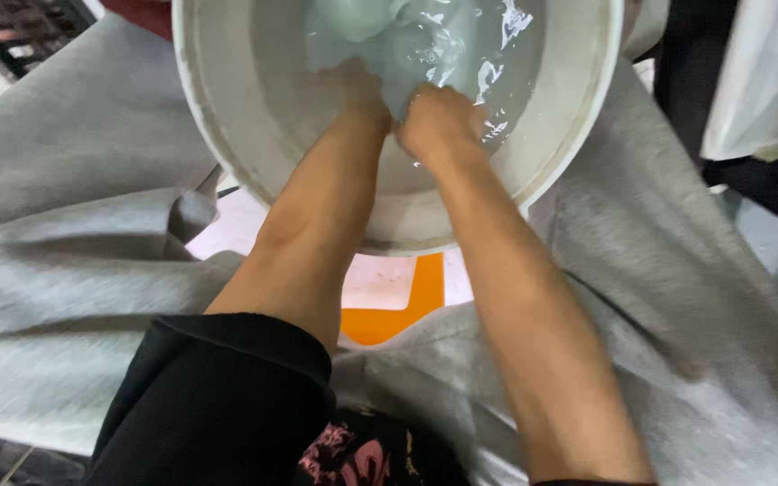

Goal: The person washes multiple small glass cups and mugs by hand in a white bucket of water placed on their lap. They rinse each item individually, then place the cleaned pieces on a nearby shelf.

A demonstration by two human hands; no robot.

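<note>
Head view, white bucket [227, 135] of water between grey-trousered knees [65, 270], left hand [353, 94] submerged, grip unclear, right hand [438, 121] fisted on pale cloth [380, 27] underwater, knuckles touching.

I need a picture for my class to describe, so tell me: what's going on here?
A person seated in grey trousers has both hands down in a white bucket of water. The left hand is under the surface; the right hand is closed in a fist at the waterline. Both are at a pale cloth soaking in the water. How either grip sits on the cloth is hidden by the ripples.
</note>
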